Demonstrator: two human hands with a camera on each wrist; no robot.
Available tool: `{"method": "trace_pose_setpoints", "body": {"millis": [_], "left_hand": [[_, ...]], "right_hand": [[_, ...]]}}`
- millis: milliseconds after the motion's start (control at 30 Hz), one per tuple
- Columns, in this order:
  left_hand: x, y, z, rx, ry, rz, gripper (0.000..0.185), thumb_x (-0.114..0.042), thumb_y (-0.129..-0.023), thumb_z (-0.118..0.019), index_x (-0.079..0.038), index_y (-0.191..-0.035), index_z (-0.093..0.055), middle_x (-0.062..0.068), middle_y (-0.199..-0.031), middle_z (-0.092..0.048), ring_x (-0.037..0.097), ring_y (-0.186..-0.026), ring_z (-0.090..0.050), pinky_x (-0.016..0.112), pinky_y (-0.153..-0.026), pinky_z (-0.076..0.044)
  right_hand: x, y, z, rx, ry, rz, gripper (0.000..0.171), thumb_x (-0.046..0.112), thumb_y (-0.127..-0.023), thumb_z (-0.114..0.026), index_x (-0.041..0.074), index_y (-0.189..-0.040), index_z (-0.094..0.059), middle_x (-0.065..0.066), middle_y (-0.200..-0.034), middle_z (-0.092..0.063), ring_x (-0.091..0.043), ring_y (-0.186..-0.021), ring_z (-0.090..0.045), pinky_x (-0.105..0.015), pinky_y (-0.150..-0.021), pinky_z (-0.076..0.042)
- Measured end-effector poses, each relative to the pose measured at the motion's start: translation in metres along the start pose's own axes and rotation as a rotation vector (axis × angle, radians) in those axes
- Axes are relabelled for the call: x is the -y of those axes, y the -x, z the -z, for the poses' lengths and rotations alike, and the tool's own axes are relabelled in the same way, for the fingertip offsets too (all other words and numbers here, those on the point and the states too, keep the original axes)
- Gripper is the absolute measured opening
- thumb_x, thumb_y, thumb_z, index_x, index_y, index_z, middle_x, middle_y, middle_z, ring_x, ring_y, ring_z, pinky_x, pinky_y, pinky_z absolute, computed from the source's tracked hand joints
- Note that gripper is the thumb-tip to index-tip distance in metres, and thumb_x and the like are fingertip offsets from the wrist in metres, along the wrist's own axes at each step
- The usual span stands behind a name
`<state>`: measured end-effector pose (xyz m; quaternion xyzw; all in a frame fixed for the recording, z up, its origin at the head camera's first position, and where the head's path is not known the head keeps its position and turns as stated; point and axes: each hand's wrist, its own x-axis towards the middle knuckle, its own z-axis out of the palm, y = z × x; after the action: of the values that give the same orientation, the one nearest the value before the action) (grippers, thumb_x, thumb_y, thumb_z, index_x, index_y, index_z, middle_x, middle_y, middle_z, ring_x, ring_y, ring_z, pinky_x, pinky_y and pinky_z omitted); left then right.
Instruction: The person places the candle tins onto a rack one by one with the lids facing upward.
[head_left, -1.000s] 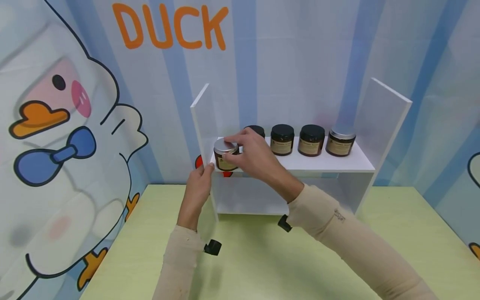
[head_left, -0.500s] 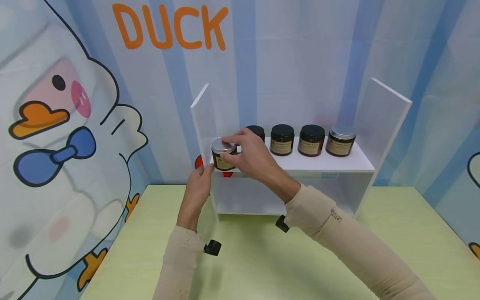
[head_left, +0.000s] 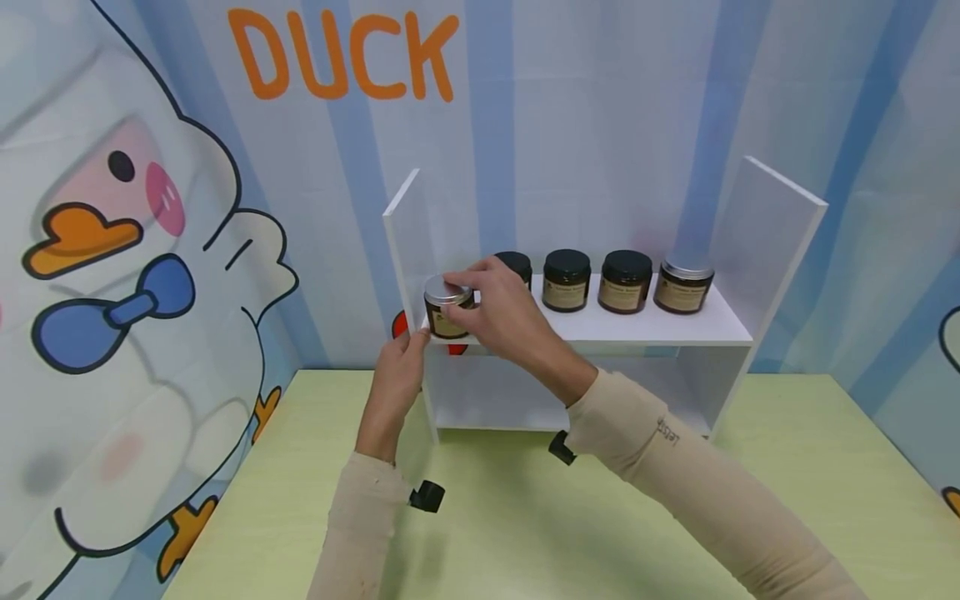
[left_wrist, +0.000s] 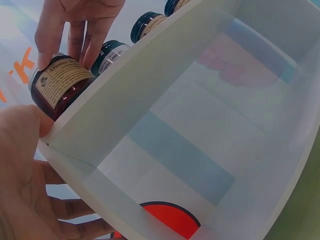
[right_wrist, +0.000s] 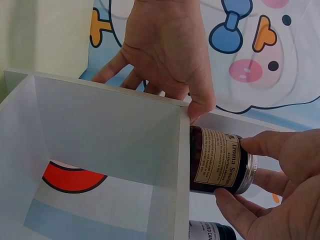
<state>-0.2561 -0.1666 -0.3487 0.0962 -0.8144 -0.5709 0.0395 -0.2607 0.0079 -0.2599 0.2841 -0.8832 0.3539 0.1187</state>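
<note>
My right hand [head_left: 510, 317] grips a scented candle jar [head_left: 447, 323] with a silver lid and dark body, its fingers and thumb round the lid and sides. This jar stands at the left end of the upper board of a white shelf [head_left: 600, 331], close to the left side panel. In the right wrist view its cream label [right_wrist: 218, 157] reads "Aroma" and "scented candle". My left hand [head_left: 397, 375] holds the shelf's left side, thumb at the board's front corner. In the left wrist view, the fingers of the left hand [left_wrist: 30, 170] lie along the panel's outer face.
Along the upper board stand two black-lidded jars [head_left: 566, 281] [head_left: 625, 282] and a silver-lidded jar [head_left: 683, 286]. Another black-lidded jar [head_left: 515, 265] is partly hidden behind my right hand. Below is the shelf's lower compartment [head_left: 510, 400]. A pale green table [head_left: 495, 517] carries the shelf; a duck-print curtain hangs behind.
My right hand has shifted the candle jar slightly left, nearer the side panel; over the last half second it is nearly still. My left hand keeps its place on the shelf.
</note>
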Motion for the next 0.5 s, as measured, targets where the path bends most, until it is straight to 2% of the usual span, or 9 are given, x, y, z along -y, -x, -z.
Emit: {"method": "trace_pose_setpoints", "body": {"millis": [267,500], "left_hand": [[0.0005,0.0002,0.0001,0.005,0.003,-0.011,0.058,-0.054,-0.105,-0.038,-0.011,-0.140,-0.055,0.010,-0.142,-0.053,0.032,-0.123,-0.052,0.052,-0.096,-0.050],[0.0012,0.0000,0.0008,0.003,-0.006,-0.020,0.059,-0.053,-0.105,-0.038,-0.011,-0.141,-0.055,0.010,-0.141,-0.054,0.031,-0.121,-0.053,0.050,-0.093,-0.051]], "right_hand": [[0.0017,-0.0002,0.0009,0.004,0.018,-0.006,0.044,0.025,-0.097,-0.071,0.014,-0.139,-0.064,-0.008,-0.126,-0.059,-0.026,-0.111,-0.058,-0.036,-0.084,-0.052],[0.0032,-0.0002,0.0003,0.018,0.026,-0.012,0.045,0.025,-0.098,-0.069,0.014,-0.141,-0.062,-0.010,-0.129,-0.058,-0.021,-0.106,-0.058,-0.035,-0.084,-0.052]]}}
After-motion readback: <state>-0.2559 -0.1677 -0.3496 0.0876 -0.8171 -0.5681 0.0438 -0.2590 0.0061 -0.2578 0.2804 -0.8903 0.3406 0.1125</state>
